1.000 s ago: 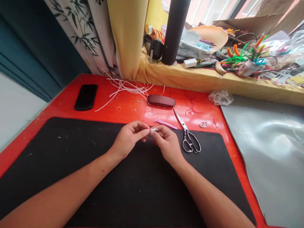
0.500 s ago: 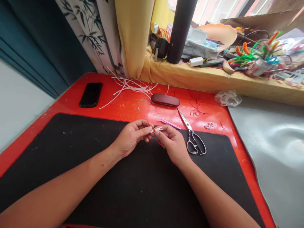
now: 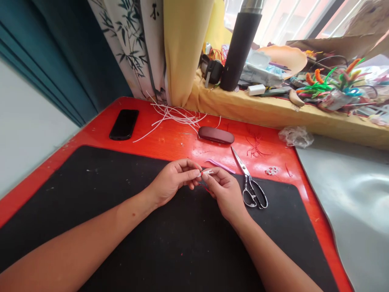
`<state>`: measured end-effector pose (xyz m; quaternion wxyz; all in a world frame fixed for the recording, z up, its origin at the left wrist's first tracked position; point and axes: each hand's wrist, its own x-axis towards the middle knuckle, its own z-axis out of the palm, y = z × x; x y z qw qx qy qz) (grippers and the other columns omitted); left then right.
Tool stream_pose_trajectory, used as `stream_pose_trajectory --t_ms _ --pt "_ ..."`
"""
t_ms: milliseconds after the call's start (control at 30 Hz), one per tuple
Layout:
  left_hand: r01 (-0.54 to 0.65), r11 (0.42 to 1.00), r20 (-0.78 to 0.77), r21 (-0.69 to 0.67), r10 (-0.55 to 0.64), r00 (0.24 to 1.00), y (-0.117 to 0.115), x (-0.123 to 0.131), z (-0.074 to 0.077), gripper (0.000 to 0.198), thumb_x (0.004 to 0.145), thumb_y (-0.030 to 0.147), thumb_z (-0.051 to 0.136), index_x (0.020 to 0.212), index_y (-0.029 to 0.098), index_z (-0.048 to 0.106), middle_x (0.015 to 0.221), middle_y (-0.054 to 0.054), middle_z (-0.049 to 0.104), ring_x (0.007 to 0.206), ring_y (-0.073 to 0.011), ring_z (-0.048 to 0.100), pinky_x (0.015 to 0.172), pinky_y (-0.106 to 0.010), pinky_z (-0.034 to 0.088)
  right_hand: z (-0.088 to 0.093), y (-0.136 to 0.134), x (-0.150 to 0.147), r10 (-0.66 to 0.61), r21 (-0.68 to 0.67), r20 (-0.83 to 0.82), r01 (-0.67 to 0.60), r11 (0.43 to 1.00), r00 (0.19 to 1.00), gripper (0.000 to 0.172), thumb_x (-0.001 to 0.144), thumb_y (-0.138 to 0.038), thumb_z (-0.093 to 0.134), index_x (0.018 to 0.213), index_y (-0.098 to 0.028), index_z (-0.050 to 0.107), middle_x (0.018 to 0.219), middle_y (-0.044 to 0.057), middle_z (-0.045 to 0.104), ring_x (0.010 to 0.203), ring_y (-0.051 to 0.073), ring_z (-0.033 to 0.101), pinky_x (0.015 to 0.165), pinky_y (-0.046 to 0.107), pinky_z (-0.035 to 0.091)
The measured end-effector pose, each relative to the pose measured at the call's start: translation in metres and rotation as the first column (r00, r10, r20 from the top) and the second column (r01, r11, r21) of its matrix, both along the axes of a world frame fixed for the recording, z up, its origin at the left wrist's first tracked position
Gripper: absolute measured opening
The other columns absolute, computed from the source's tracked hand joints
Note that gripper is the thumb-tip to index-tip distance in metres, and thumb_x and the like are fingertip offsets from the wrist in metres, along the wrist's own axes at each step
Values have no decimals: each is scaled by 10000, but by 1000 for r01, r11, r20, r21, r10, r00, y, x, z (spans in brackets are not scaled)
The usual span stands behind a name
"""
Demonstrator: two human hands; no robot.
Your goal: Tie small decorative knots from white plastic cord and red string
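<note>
Over the far edge of the black mat (image 3: 164, 243), my two hands meet at a small white piece with red cord around it (image 3: 207, 172). My left hand (image 3: 179, 178) pinches its left end between thumb and fingers. The right end is gripped by my right hand (image 3: 223, 188), with white tips sticking out past the thumb. A bit of red cord (image 3: 205, 188) hangs below, between the hands. Scissors (image 3: 251, 184) lie just right of my right hand, blades closed. Behind the hands rests a pair of pink tweezers (image 3: 221, 165). The fingers partly hide the white piece.
On the red table (image 3: 152, 150) lie a black phone (image 3: 124, 124), white strips (image 3: 176, 115), a maroon case (image 3: 215, 135), red cord scraps (image 3: 255, 148) and small red-white bits (image 3: 272, 170). A cluttered sill (image 3: 243, 101) with a black flask (image 3: 241, 50) runs behind. Grey sheeting (image 3: 358, 194) covers the right.
The camera view has shifted, so everything sits slightly lower and further right. Both hands keep their pinch on the white piece with almost no change.
</note>
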<state>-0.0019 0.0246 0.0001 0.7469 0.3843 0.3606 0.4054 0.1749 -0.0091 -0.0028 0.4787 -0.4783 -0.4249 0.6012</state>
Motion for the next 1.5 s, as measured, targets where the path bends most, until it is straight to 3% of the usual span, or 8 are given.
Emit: stream_pose_trajectory --t_ms 133,267,500,800,1133,1267,1367,1500 --pt "-9 1000 -44 28 10 999 2 -2 3 307 785 414 881 859 143 757 774 -33 694 687 -141 630 606 -240 497 0 0 0 11 -2 33 -11 1000 999 376 832 -538 824 892 -187 704 716 9 664 515 86 375 461 240 240" --pt "-31 984 -178 176 63 982 5 -7 6 292 836 441 827 841 156 759 799 -41 705 721 -153 618 645 -258 497 0 0 0 -3 -13 62 4 1000 998 393 817 -558 828 862 -194 686 595 -44 523 506 91 319 466 246 203" --pt "35 960 -324 278 59 944 6 -10 5 284 835 442 819 845 165 755 792 -28 702 683 -151 590 654 -278 474 1 0 -1 15 -11 74 -14 1000 997 401 820 -563 821 867 -187 690 616 -47 494 533 93 304 492 248 212" --pt "42 942 -323 333 72 943 1 -4 1 238 876 399 780 849 165 747 765 -11 671 676 -138 550 660 -271 452 3 0 -4 30 4 121 -31 1000 992 387 816 -544 817 826 -181 680 615 -51 460 550 98 314 527 260 236" --pt "25 941 -265 336 69 962 1 -4 11 249 847 412 821 821 172 758 784 -20 687 661 -144 591 650 -280 515 1 4 -3 14 -47 76 -10 999 997 423 787 -581 838 832 -195 671 626 -48 506 528 95 306 497 256 216" --pt "26 964 -248 266 43 968 7 -9 7 351 849 478 825 1015 170 798 934 -71 762 757 -183 668 694 -306 558 1 4 -3 24 -51 64 -20 998 998 431 797 -597 823 848 -192 685 618 -46 523 515 91 310 485 253 210" --pt "59 976 -247 209 -5 969 12 -15 5 419 825 477 850 1100 166 790 991 -91 779 818 -206 702 723 -318 575 0 4 -2 30 -53 57 -27 998 998 414 811 -580 820 853 -191 685 603 -54 506 509 88 296 478 251 196" --pt "151 971 -330 188 -82 940 17 -21 5 396 806 441 869 1081 165 801 934 -94 798 734 -191 697 709 -324 575 -2 5 -2 26 -61 54 -22 998 998 409 809 -574 824 862 -195 680 601 -60 491 512 90 293 475 248 194"
